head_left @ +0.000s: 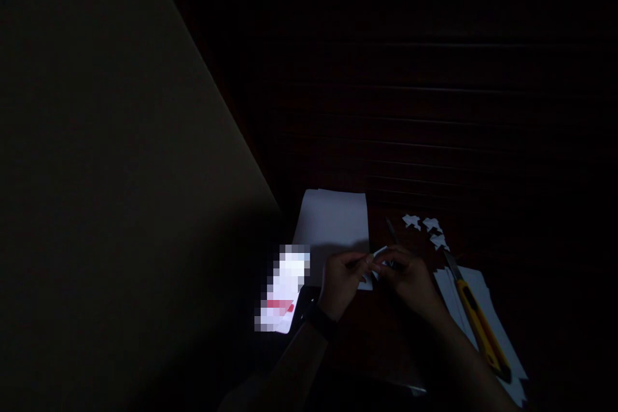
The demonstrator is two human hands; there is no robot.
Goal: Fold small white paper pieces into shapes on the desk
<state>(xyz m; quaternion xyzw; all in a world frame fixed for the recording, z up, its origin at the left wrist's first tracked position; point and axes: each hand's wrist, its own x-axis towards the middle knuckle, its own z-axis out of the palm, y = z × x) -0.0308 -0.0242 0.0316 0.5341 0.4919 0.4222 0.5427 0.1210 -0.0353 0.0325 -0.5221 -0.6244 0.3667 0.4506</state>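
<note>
Between the fingertips of both hands is a small piece of white paper (380, 252), mostly covered by the fingers. My left hand (342, 278), with a dark band at its wrist, pinches it from the left. From the right, my right hand (405, 275) pinches the same piece. Under and behind the left hand lies a stack of white paper sheets (335, 222). Several small cut paper shapes (411, 221) lie beyond the right hand. A thin pointed tool (391, 228) rests just behind the right fingers, its kind too dark to tell.
A yellow utility knife (477, 325) lies on white paper strips (492, 309) to the right of my right forearm. On the left, a lit phone screen (284, 286) glows beside a dark object (308, 302). A pale wall (120, 141) bounds the left side; dark wooden paneling stands behind.
</note>
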